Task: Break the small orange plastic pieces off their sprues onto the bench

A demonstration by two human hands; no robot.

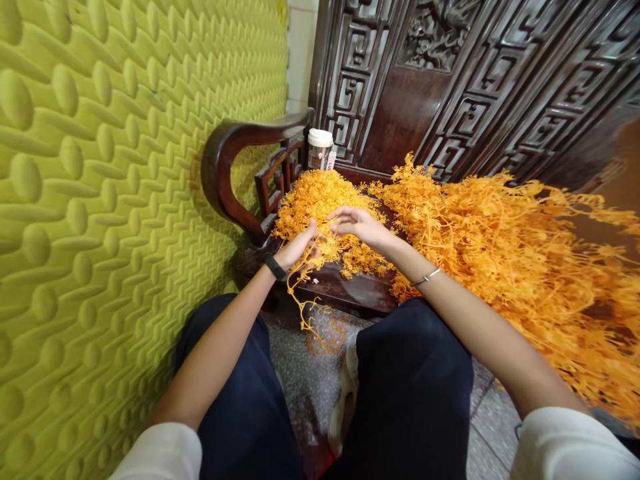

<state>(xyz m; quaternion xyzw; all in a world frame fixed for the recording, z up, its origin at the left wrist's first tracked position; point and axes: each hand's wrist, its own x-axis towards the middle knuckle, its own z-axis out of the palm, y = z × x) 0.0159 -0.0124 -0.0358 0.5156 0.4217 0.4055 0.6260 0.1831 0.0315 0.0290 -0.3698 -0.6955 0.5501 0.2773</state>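
Observation:
My left hand point(300, 248), with a black band on its wrist, is closed round an orange artificial flower stem point(300, 300). The branched lower end of that stem hangs over the front edge of the bench. My right hand point(357, 225) reaches in from the other side, its thumb and fingers pinched at the small orange blossoms of the stem; exactly what lies between the fingertips is too small to make out. Just behind both hands rises a heap of loose orange blossoms point(320, 197) on the dark wooden bench point(367, 288).
A larger pile of orange flower stems point(500, 247) spreads to the right. A white-lidded jar point(319, 148) stands by the carved bench back point(400, 117). At left are the curved armrest point(220, 160) and a yellow textured wall point(125, 167). Orange bits point(330, 333) lie on the floor.

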